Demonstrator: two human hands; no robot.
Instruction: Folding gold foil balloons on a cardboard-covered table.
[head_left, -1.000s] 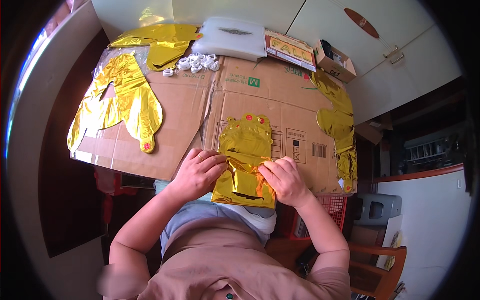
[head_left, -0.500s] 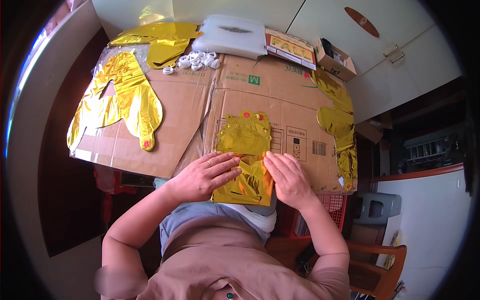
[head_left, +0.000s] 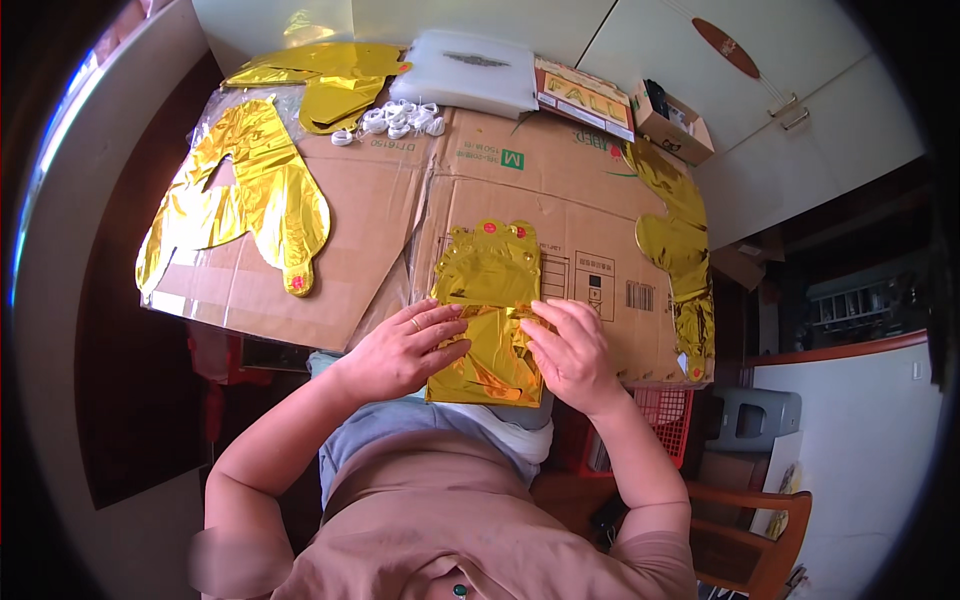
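Observation:
A folded gold foil balloon (head_left: 487, 275) lies in front of me, its lower end overhanging the near edge of the cardboard. Two small red spots mark its far end, and a crease runs across its middle. My left hand (head_left: 405, 348) rests along its left side with the fingers stretched out over the foil. At the right edge, my right hand (head_left: 572, 352) touches the foil near the crease with slightly bent, parted fingertips. The underside of the balloon is hidden.
Flattened cardboard (head_left: 380, 215) covers the table. Another gold foil balloon (head_left: 240, 195) lies at left, and others lie at the far left and along the right edge. White ribbon coils (head_left: 400, 120), a translucent box (head_left: 465, 75), a printed box (head_left: 583, 95) and a small carton (head_left: 675, 125) stand at the back.
My right hand's fingers have lifted and parted slightly at the balloon's right edge, where the foil now lies differently. My left hand has shifted slightly left.

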